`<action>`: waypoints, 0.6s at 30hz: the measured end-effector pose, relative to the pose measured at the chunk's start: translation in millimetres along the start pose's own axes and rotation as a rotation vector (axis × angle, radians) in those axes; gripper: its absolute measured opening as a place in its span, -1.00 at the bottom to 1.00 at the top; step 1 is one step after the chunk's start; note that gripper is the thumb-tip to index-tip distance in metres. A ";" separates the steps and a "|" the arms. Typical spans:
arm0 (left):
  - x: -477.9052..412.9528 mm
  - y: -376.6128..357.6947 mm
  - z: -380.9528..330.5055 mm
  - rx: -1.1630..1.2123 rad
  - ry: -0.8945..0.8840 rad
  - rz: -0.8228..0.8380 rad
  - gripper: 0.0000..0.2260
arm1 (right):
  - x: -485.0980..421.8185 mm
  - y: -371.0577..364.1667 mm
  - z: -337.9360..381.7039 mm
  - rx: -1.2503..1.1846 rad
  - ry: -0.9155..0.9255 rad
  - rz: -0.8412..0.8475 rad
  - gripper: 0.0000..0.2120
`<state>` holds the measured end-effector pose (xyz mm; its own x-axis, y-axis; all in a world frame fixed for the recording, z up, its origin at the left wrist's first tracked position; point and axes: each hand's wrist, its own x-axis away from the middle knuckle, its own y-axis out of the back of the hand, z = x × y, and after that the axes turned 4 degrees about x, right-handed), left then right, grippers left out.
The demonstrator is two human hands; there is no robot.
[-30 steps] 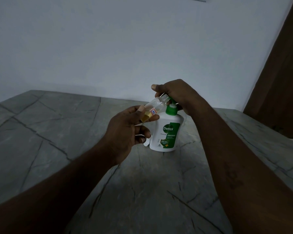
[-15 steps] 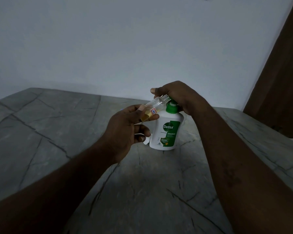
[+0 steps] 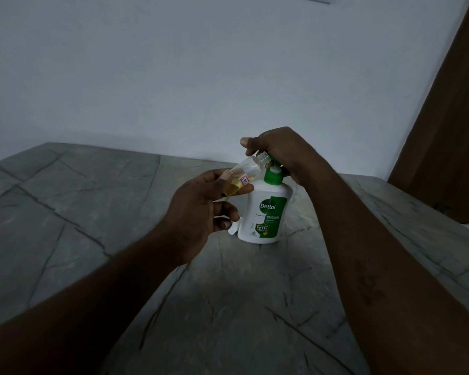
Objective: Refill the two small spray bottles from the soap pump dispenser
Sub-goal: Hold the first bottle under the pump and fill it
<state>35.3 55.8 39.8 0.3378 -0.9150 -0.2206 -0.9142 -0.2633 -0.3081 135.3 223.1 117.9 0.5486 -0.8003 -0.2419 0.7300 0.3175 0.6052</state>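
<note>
Now the left hand [image 3: 201, 212] is pinching the tilted spray bottle [image 3: 248, 171], neck at the nozzle — the right hand [image 3: 279, 150] is gripping the top of the soap pump dispenser [image 3: 266, 212] on the tabletop [image 3: 92, 212].

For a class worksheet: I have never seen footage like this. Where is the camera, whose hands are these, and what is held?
No machine here: a person wears a camera on the head, so the picture looks forward and down over both forearms. On the grey table stands a white soap dispenser with a green pump. The right hand covers the pump head. The left hand holds a small clear bottle, tilted, its open neck by the pump head, yellowish liquid in its lower end. A small white thing by the dispenser's base is mostly hidden.
</note>
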 end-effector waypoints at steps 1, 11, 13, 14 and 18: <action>-0.1 0.2 0.4 0.001 0.001 -0.001 -0.73 | -0.7 -0.2 -1.4 -0.020 -0.024 0.022 -0.72; -1.1 2.8 4.9 -0.010 0.019 0.013 -0.72 | 1.7 -2.5 -4.4 -0.046 -0.029 0.073 -0.70; -1.6 3.6 4.7 -0.004 0.015 0.027 -0.71 | 3.3 -1.6 -2.3 -0.054 0.000 0.058 -0.68; -1.6 3.9 4.3 0.001 0.014 0.029 -0.71 | 3.5 -1.0 -1.3 -0.058 0.011 0.054 -0.66; -1.8 4.3 3.3 0.023 0.007 0.030 -0.71 | 3.3 0.8 1.7 -0.034 0.034 0.051 -0.62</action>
<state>31.5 57.3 35.8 0.3084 -0.9246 -0.2237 -0.9186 -0.2283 -0.3226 137.0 219.9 118.8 0.5987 -0.7651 -0.2371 0.7136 0.3750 0.5917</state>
